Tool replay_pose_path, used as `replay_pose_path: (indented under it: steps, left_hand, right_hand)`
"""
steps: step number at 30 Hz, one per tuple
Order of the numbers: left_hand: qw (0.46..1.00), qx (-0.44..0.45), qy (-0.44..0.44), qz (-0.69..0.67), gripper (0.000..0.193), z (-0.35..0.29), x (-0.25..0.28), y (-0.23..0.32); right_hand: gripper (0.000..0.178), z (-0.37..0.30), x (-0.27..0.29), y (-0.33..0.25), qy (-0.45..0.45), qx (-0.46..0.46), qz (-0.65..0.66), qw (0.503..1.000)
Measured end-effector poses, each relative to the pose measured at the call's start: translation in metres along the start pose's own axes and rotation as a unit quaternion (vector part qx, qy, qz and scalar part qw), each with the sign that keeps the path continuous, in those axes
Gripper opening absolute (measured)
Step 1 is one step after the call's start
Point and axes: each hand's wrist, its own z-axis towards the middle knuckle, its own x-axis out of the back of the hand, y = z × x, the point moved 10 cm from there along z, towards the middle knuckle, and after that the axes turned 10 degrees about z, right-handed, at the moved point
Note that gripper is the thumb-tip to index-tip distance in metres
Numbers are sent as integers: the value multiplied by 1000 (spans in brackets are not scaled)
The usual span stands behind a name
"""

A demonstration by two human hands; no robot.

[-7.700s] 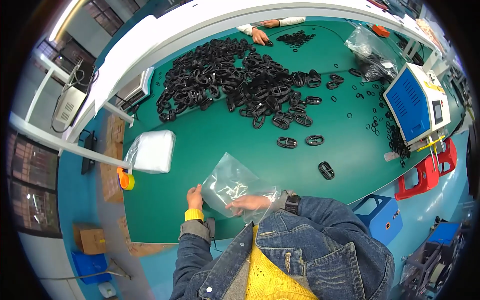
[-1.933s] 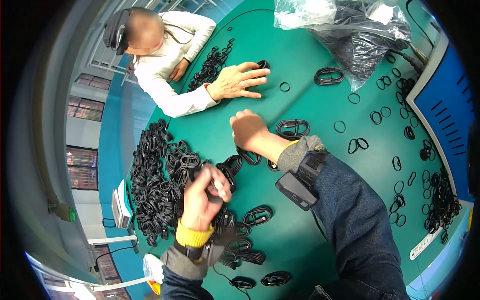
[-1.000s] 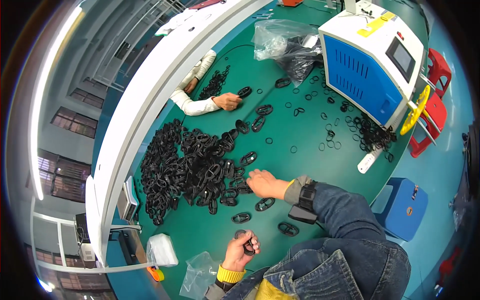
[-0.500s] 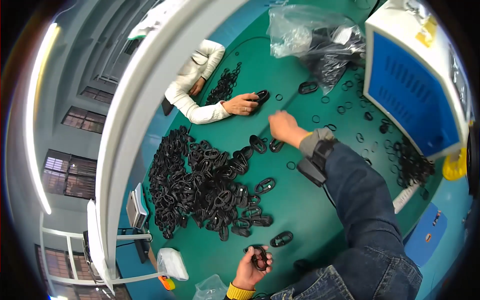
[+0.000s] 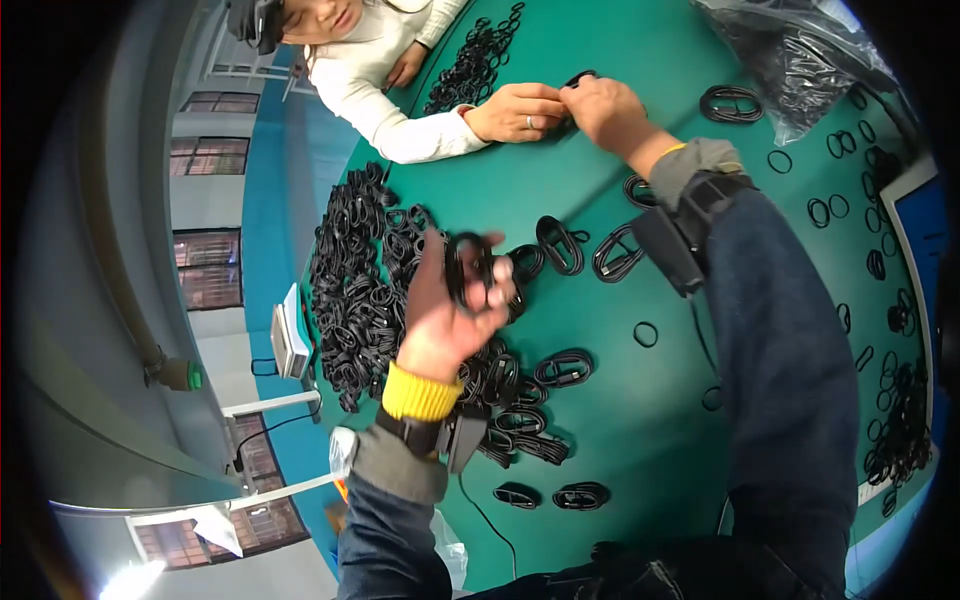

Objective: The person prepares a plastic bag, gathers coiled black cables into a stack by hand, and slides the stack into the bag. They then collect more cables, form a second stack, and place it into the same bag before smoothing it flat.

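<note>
My left hand (image 5: 455,315), palm up and slightly blurred, holds a coiled black cable (image 5: 462,268) above the right side of a large heap of coiled black cables (image 5: 355,300). Farther out, my right hand (image 5: 608,115) is closed with its fingertips against a co-worker's hand (image 5: 518,112). Between those two hands a black cable coil (image 5: 580,77) shows only in part, and both seem to grip it. Several loose cable coils (image 5: 564,368) lie on the green table (image 5: 650,430) to the right of the heap.
Small black rings (image 5: 646,334) are scattered on the right, thickening into a pile (image 5: 900,420) near the edge. A clear plastic bag (image 5: 800,75) with black contents lies far right. Another dark pile (image 5: 470,65) sits by the co-worker's sleeve (image 5: 370,115). Thin cords hang from both wrist devices.
My left hand has risen from the near edge to over the heap, carrying its cable coil. My right hand has reached farther out to the co-worker's hand. The view has shifted.
</note>
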Motion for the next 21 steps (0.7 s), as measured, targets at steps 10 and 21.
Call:
replay_pose_path:
  steps: [10,21]
  left_hand:
    - [993,-24,-113,-7,65,34,-38,8]
    - [990,-53,-127,-33,61,45,-34,-13]
  right_hand:
    - [18,3,142,-63,-3,106,323,940]
    - [20,-45,99,-142,-182,159,302,922]
